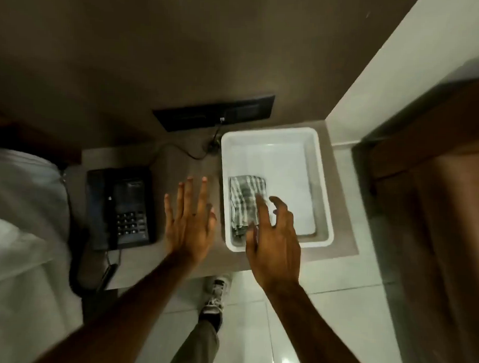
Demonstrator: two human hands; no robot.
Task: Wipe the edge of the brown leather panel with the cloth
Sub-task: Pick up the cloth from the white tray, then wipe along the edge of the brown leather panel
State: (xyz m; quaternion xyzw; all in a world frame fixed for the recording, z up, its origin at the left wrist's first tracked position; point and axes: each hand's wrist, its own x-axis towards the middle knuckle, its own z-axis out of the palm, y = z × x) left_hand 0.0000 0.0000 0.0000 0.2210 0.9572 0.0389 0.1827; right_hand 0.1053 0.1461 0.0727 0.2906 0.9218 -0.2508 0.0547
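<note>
A folded grey-and-white checked cloth [244, 202] lies in the near left part of a white plastic tub [325, 189] on a bedside table. My right hand [274, 237] hovers over the tub's near edge with fingers spread, its fingertips over the cloth's near right corner; it holds nothing. My left hand [189, 220] is flat and open above the table top, just left of the tub. A large brown panel [128, 55] rises behind the table and fills the upper part of the view.
A black desk phone [123, 207] with its cord sits on the table's left side. A black switch plate [216, 112] is set in the panel above the table. White bedding [20, 214] lies at left, a dark wooden door [436, 188] at right, my shoe [215, 292] on pale floor tiles.
</note>
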